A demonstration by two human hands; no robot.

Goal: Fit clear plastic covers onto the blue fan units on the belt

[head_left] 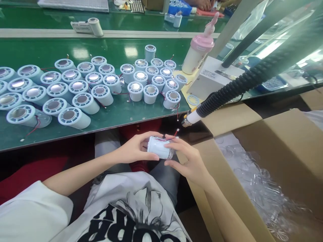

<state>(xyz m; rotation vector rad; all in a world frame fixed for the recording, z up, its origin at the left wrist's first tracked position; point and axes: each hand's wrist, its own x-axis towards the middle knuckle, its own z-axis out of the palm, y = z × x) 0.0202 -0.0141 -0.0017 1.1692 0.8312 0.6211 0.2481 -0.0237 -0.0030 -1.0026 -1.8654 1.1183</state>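
Above my lap, my left hand [137, 148] is closed around the blue end of a light-blue cylindrical unit [158, 148] lying on its side. My right hand [185, 155] has its fingertips on the unit's other end, where a clear plastic part shows. Thin red and dark wires with a small white connector [178, 130] rise from the top of the unit. The palm-side fingers of my left hand are partly hidden by the unit. A hanging electric screwdriver [188, 121] on a black coiled hose points down just beyond my right hand.
Several similar light-blue cylinders [82, 102] stand on the green bench [111, 119]. A pink-lidded bottle [195, 53] and a white box-shaped device [212, 77] stand at its right. A cardboard box [228, 174] of clear plastic parts [262, 188] is close on my right. Another person's hand [205, 4] shows far off.
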